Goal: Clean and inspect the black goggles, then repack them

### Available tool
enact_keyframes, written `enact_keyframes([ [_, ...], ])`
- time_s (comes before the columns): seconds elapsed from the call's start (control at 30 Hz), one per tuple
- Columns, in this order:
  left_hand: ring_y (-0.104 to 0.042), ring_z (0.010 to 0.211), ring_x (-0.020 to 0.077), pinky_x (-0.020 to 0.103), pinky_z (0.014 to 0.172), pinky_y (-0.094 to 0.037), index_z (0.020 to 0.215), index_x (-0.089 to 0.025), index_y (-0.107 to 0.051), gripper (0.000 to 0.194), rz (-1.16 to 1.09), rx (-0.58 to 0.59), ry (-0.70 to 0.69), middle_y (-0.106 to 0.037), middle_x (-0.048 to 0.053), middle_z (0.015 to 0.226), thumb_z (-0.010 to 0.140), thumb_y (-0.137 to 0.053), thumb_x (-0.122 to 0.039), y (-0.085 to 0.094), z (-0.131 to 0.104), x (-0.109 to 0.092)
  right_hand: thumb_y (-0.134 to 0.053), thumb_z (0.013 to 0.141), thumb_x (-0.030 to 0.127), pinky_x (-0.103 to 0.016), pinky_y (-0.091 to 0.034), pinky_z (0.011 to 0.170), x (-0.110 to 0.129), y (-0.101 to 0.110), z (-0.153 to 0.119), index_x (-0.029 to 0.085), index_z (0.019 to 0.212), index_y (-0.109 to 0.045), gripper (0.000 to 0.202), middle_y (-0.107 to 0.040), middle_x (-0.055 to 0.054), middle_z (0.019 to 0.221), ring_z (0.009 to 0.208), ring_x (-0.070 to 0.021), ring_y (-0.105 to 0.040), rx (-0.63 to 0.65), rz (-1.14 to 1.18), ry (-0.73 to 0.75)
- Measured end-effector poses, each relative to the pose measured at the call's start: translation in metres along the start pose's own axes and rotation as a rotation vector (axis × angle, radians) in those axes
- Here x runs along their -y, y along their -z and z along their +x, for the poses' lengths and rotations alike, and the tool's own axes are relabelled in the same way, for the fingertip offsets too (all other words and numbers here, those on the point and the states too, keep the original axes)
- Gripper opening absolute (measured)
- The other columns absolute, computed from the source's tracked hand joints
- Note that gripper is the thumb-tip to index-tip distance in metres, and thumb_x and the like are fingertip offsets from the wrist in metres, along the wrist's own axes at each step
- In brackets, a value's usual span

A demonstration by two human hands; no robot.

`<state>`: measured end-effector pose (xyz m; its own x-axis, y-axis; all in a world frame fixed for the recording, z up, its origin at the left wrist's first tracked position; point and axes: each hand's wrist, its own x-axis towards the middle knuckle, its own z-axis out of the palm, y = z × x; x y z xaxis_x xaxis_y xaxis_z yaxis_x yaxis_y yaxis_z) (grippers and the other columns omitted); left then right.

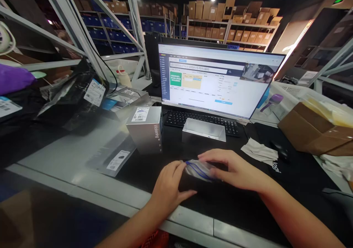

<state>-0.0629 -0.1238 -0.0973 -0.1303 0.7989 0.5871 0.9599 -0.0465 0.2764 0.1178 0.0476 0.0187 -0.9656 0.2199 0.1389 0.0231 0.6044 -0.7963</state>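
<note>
A small clear plastic bag with blue lines point(199, 169) lies between my two hands, low over the black mat; motion blurs it and its contents cannot be made out. My right hand point(234, 167) grips its right end, thumb in front and fingers behind. At the left end, the fingers of my left hand point(171, 183) touch the bag, while the thumb stretches out apart from it. Behind the bag is an open silver box part point(204, 129), against the keyboard. A tall silver box point(145, 130) with a white label stands to the left.
A monitor point(215, 82) rises behind the keyboard point(176, 119). At left lie a labelled grey pouch point(118, 161) and a black plastic parcel point(74, 97). On the right are a white cloth point(259, 151), a mouse point(279, 150) and a cardboard box point(311, 130).
</note>
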Motion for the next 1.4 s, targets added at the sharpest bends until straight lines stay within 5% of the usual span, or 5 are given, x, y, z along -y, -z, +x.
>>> enact_keyframes([
  [0.4, -0.063, 0.109, 0.0311, 0.055, 0.106, -0.043, 0.124, -0.016, -0.051, 0.073, 0.007, -0.016, -0.011, -0.067, 0.014, 0.116, 0.07, -0.081, -0.054, 0.001, -0.01, 0.002, -0.054, 0.097, 0.025, -0.041, -0.054, 0.096, 0.014, -0.022, -0.043, 0.018, 0.126, -0.064, 0.032, -0.069, -0.012, 0.12, 0.109, -0.0249, -0.066, -0.049, -0.512, -0.26],
  [0.7, -0.063, 0.099, 0.029, 0.061, 0.105, -0.04, 0.133, -0.018, -0.05, 0.086, 0.013, 0.033, 0.053, -0.066, 0.008, 0.103, 0.062, -0.087, -0.051, 0.009, 0.003, 0.006, -0.055, 0.094, 0.021, -0.056, -0.044, 0.106, -0.009, -0.079, -0.008, 0.019, 0.142, -0.051, 0.049, -0.047, -0.015, 0.151, 0.135, -0.034, -0.047, -0.103, -0.713, -0.115],
  [0.97, -0.063, 0.098, 0.0308, 0.061, 0.107, -0.038, 0.127, -0.015, -0.055, 0.094, 0.042, 0.119, 0.085, -0.069, 0.01, 0.105, 0.049, -0.091, -0.054, 0.018, 0.016, 0.002, -0.054, 0.093, 0.018, -0.057, -0.035, 0.115, -0.033, -0.079, -0.033, 0.021, 0.142, -0.049, 0.05, -0.042, -0.015, 0.153, 0.144, -0.0307, -0.036, -0.157, -0.616, 0.235],
  [1.13, -0.063, 0.098, 0.0325, 0.063, 0.105, -0.041, 0.127, -0.013, -0.056, 0.093, 0.106, 0.148, 0.046, -0.068, 0.011, 0.101, 0.05, -0.091, -0.052, 0.021, 0.02, 0.001, -0.052, 0.095, 0.024, -0.049, -0.053, 0.098, -0.026, -0.054, -0.063, 0.02, 0.122, -0.061, 0.028, -0.058, -0.015, 0.128, 0.116, -0.0293, -0.06, -0.311, -0.612, -0.084],
  [1.4, -0.027, 0.144, 0.0471, 0.068, 0.114, -0.029, 0.129, -0.014, -0.054, 0.094, 0.057, 0.295, -0.223, -0.023, 0.028, 0.158, 0.049, -0.093, -0.044, 0.027, 0.041, -0.006, -0.081, 0.076, 0.025, -0.042, -0.055, 0.087, -0.024, -0.055, -0.062, 0.017, 0.103, -0.064, 0.033, -0.064, -0.009, 0.109, 0.098, -0.0267, -0.063, -0.047, -0.498, -0.314],
])
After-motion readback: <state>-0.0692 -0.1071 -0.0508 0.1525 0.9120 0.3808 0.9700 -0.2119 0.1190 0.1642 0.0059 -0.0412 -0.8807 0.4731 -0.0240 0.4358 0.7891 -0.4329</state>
